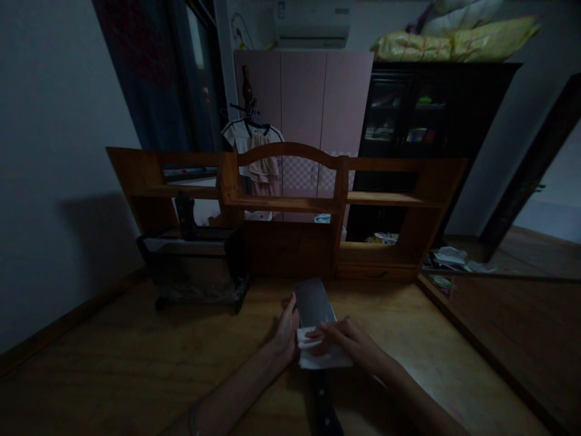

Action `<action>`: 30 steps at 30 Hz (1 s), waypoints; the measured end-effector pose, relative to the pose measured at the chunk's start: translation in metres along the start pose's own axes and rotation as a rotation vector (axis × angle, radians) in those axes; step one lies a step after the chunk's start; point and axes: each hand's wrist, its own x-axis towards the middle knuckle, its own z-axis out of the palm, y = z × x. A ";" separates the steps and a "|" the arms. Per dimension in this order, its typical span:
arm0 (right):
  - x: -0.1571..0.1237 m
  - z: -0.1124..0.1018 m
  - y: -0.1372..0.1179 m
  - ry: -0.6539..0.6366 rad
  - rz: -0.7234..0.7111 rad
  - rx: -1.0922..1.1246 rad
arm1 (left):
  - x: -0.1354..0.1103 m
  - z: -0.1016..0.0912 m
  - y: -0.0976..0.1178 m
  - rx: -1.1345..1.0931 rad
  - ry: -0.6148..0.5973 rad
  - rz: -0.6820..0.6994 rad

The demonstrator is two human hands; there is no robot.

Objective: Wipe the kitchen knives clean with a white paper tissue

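Observation:
A cleaver (pixel 315 303) with a broad grey blade and a black riveted handle points away from me above the wooden tabletop. On the blade's left side is my left hand (pixel 288 332), closed along its edge, thumb up and the other fingers mostly hidden. My right hand (pixel 344 337) presses a folded white cloth or tissue (pixel 323 357) against the lower blade, near the handle, with its fingers bent over it. The black handle (pixel 325 404) runs toward me, and neither hand is on it.
At the left stands a dark knife holder (pixel 195 266) with a black-handled knife (pixel 186 215) upright in it. A wooden shelf unit (pixel 288 206) rises along the back of the tabletop (pixel 204 363). Behind it are a pink wardrobe (pixel 302 97) and a dark cabinet (pixel 436 109).

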 end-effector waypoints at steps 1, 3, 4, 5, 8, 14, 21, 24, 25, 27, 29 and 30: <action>0.000 -0.001 0.001 0.014 0.012 0.039 | -0.002 0.003 0.000 0.008 -0.010 0.019; -0.001 -0.004 0.002 0.044 0.017 0.101 | -0.005 0.008 0.001 0.013 -0.034 0.039; -0.001 -0.005 0.002 0.060 0.018 0.121 | -0.005 0.010 0.002 0.006 -0.057 0.036; -0.002 -0.007 0.002 0.080 0.021 0.131 | -0.006 0.011 0.002 -0.005 -0.078 0.034; -0.003 -0.011 0.003 0.125 0.042 0.110 | -0.007 0.012 0.002 -0.042 -0.116 0.041; -0.003 -0.015 0.010 0.179 0.066 0.073 | -0.007 0.012 0.003 -0.069 -0.102 0.037; -0.001 -0.017 0.020 0.229 0.115 0.083 | -0.005 0.008 0.002 -0.086 -0.132 0.033; -0.002 -0.018 0.022 0.356 0.106 0.056 | -0.004 0.007 0.001 -0.090 -0.124 0.038; -0.002 -0.020 0.022 0.419 0.096 0.046 | -0.004 0.006 0.001 -0.094 -0.119 0.044; -0.004 -0.023 0.017 0.553 0.069 0.044 | -0.003 0.006 0.000 -0.105 -0.119 0.046; -0.004 -0.026 0.011 0.628 0.031 0.069 | -0.002 0.005 -0.001 -0.122 -0.129 0.044; -0.004 -0.026 0.009 0.636 0.012 0.077 | -0.001 0.004 -0.001 -0.132 -0.138 0.046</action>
